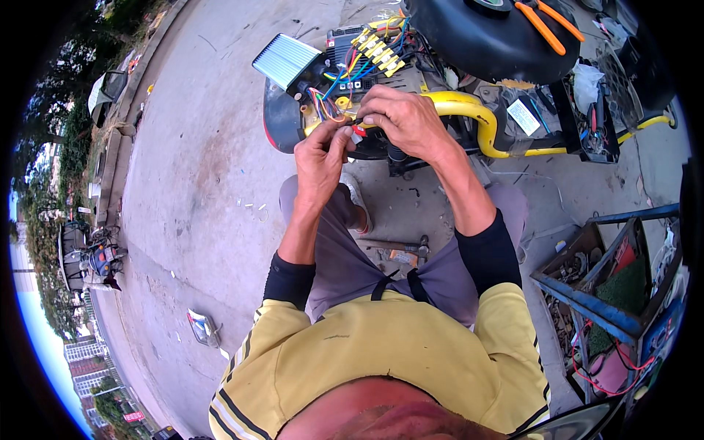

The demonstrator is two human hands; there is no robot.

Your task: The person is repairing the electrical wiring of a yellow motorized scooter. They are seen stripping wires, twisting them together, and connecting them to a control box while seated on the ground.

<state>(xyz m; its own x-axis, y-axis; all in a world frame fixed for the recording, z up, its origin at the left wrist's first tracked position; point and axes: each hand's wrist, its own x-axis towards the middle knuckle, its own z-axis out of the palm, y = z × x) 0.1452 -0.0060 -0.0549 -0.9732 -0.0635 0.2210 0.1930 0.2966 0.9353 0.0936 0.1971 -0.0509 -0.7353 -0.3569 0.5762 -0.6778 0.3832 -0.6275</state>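
Observation:
My left hand (320, 158) and my right hand (405, 121) meet above the rear of a vehicle with a yellow tubular frame (469, 108). The fingers of both are pinched around a short black piece, too small to identify and partly covered. A small red and white piece (358, 132) shows just below the fingertips. Thin coloured wires (323, 104) reach down to my hands from a silver finned controller box (286, 60). Close by, a yellow terminal strip (378, 53) carries thicker blue, green, yellow and red wires.
Orange-handled pliers (543, 26) lie on the black seat (488, 40). A hammer (400, 246) rests on the ground between my legs. At right stands a blue metal rack (594, 312) with parts and a red cable. A small package (203, 328) lies on the pavement, left.

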